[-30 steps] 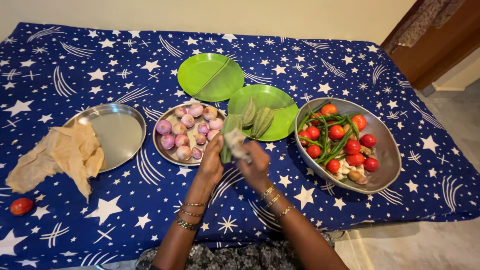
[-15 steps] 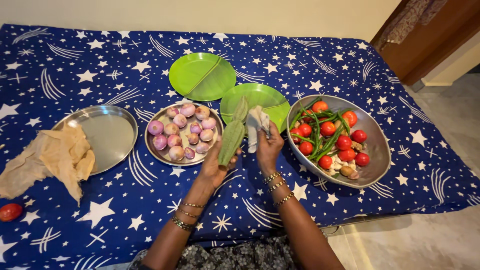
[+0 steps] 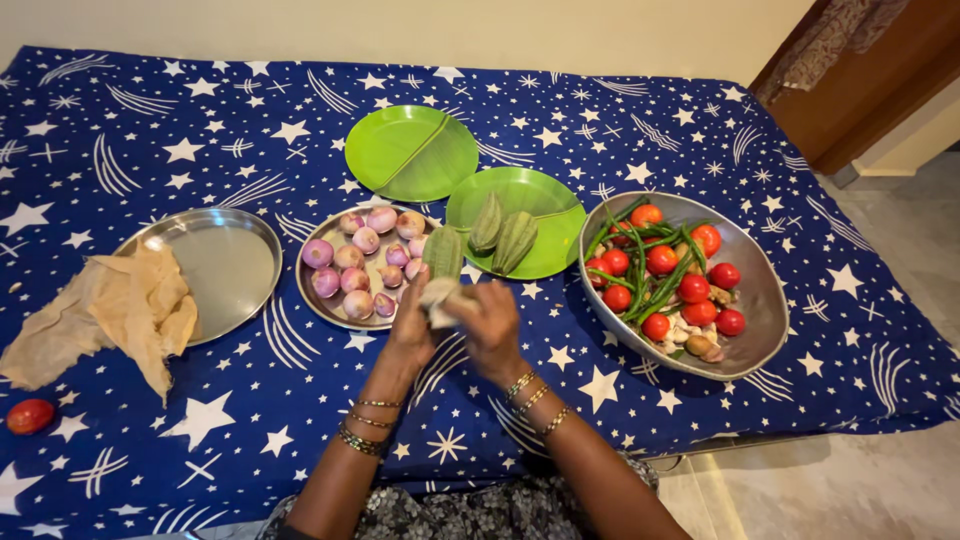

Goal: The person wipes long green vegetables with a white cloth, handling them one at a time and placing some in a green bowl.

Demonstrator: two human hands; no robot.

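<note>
My left hand (image 3: 413, 325) holds a green ridge gourd (image 3: 442, 251) upright by its lower end, above the edge of the onion plate. My right hand (image 3: 492, 322) presses a small pale cloth (image 3: 440, 294) against the base of that gourd. Both hands meet just in front of the steel plate of pink onions (image 3: 330, 305). Two more ridge gourds (image 3: 503, 236) lie on the nearer green plate (image 3: 555, 262), a little beyond my hands.
A second green plate (image 3: 411, 153) sits farther back. A steel bowl (image 3: 762, 310) at the right holds tomatoes, green beans and garlic. At the left, crumpled brown paper (image 3: 120, 310) overlaps a steel plate (image 3: 230, 262). A lone tomato (image 3: 29, 415) lies far left on the star-patterned blue cloth.
The right hand, which had lifted the cloth up by the green plate, has come down to the gourd's base. The gourd now stands more upright in the left hand.
</note>
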